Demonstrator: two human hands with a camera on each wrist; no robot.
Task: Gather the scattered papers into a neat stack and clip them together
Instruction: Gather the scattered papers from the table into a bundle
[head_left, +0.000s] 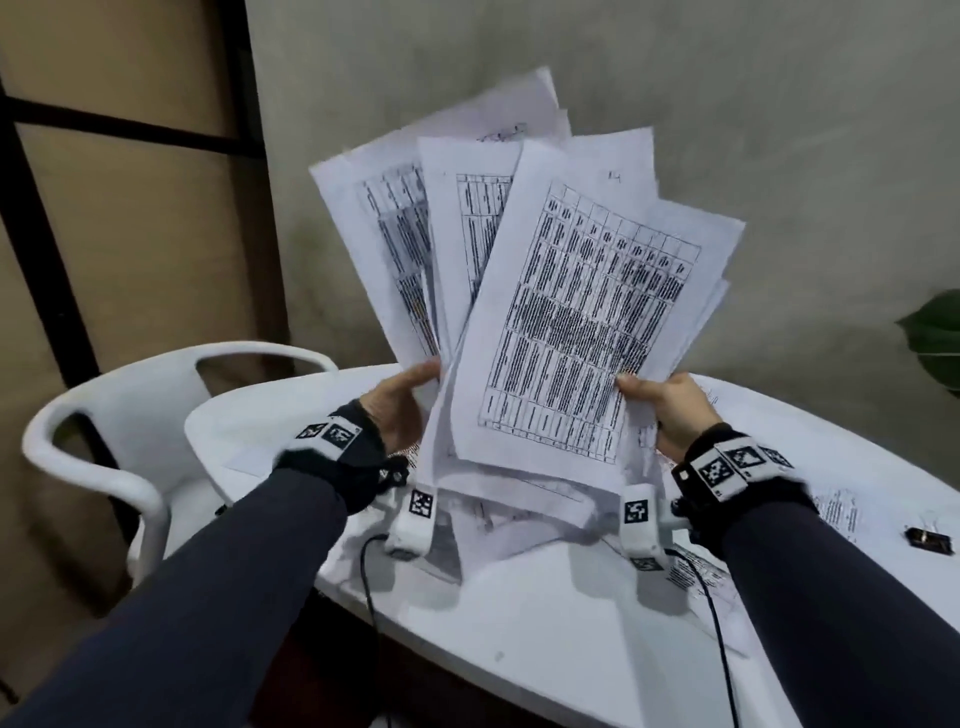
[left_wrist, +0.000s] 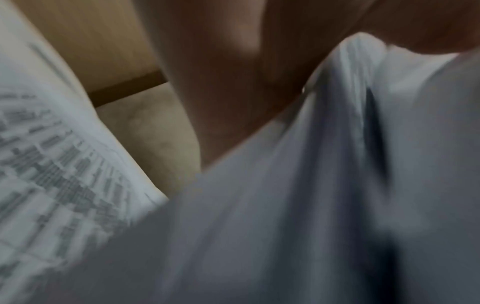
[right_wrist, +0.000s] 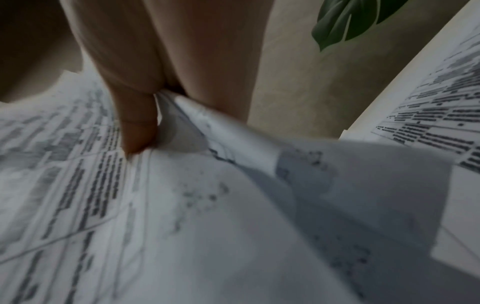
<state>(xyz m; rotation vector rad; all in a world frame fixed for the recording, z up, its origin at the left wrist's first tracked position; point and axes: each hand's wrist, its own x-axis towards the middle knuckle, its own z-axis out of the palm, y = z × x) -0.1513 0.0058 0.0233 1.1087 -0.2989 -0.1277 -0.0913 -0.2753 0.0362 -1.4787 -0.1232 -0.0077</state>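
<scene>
A fanned, uneven bundle of printed papers (head_left: 561, 312) stands upright above the white table (head_left: 519, 639), its sheets splayed at different angles. My left hand (head_left: 400, 402) grips the bundle's lower left edge with the thumb on the front. My right hand (head_left: 667, 408) grips the lower right edge, thumb pressed on the front sheet. In the right wrist view the thumb (right_wrist: 137, 123) pinches the sheets (right_wrist: 207, 205) against the fingers. The left wrist view is blurred and shows paper (left_wrist: 311, 185) bunched under the hand. A black binder clip (head_left: 930, 540) lies on the table at the far right.
More printed sheets (head_left: 839, 509) lie flat on the table under and to the right of my hands. A white plastic chair (head_left: 130, 415) stands at the table's left. A green plant leaf (head_left: 935, 338) shows at the right edge. A grey wall is behind.
</scene>
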